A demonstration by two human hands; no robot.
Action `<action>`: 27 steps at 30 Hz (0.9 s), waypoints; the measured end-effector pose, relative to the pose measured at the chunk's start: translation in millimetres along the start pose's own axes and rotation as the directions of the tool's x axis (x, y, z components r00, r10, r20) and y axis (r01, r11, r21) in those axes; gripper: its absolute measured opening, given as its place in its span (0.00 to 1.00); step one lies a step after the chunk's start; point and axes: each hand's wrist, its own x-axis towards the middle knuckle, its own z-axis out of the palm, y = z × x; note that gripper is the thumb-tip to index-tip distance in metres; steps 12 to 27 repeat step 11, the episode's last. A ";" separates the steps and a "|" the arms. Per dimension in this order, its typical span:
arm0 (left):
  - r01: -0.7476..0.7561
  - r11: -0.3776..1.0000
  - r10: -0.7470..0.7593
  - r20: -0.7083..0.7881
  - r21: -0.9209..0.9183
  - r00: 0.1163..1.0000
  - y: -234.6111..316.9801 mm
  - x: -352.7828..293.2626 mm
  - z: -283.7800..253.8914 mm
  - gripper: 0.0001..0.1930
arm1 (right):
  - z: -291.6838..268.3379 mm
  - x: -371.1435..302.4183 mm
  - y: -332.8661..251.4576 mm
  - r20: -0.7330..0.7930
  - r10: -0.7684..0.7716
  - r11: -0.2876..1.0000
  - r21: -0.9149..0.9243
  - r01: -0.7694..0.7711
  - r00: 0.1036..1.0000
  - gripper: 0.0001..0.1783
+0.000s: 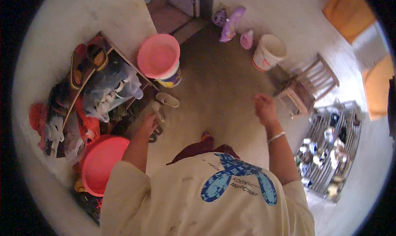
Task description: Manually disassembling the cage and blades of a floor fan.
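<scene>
My right hand point(265, 108) hangs out in front of me at the right, above the floor, fingers curled in. Nothing shows in it, and a pale bracelet point(276, 137) circles its wrist. At the left, my left hand point(150, 123) is lowered; its fingers are small and blurred, so whether it holds anything cannot be seen. In the picture it lies closest to a pair of light slippers point(167, 99) and a dark pair point(155, 134) on the floor. Neither hand visibly touches any object.
A crowded rack point(78, 85) of shoes and bags stands left, beside a red basin point(103, 166). Ahead are a pink basin point(159, 56) on a bucket, a doorway point(175, 11), purple bags point(232, 24) and a white bucket point(269, 50). Right: a wooden chair point(303, 96) and metal shoe rack point(315, 128).
</scene>
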 end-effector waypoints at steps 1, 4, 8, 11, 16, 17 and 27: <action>-0.074 0.990 0.055 0.158 0.117 0.986 46.8 17.5 41.6 0.06 | -5.3 31.1 -21.3 -0.023 -0.042 0.999 0.004 0.043 0.999 0.04; -0.300 0.944 0.254 0.280 0.137 0.926 134.8 82.3 174.3 0.13 | -35.9 125.7 -50.9 -0.154 -0.134 0.991 -0.033 0.131 0.979 0.03; -0.167 0.983 0.184 0.399 -0.077 0.898 224.1 151.1 318.8 0.15 | -35.8 281.6 -85.4 -0.187 -0.328 0.938 -0.181 0.296 0.926 0.05; 0.131 0.942 0.089 0.608 -0.308 0.789 255.2 244.3 364.8 0.17 | 61.7 349.6 -163.1 0.138 -0.593 0.715 -0.363 0.598 0.793 0.13; 0.131 0.942 0.089 0.608 -0.308 0.789 255.2 244.3 364.8 0.17 | 61.7 349.6 -163.1 0.138 -0.593 0.715 -0.363 0.598 0.793 0.13; 0.131 0.942 0.089 0.608 -0.308 0.789 255.2 244.3 364.8 0.17 | 61.7 349.6 -163.1 0.138 -0.593 0.715 -0.363 0.598 0.793 0.13; 0.131 0.942 0.089 0.608 -0.308 0.789 255.2 244.3 364.8 0.17 | 61.7 349.6 -163.1 0.138 -0.593 0.715 -0.363 0.598 0.793 0.13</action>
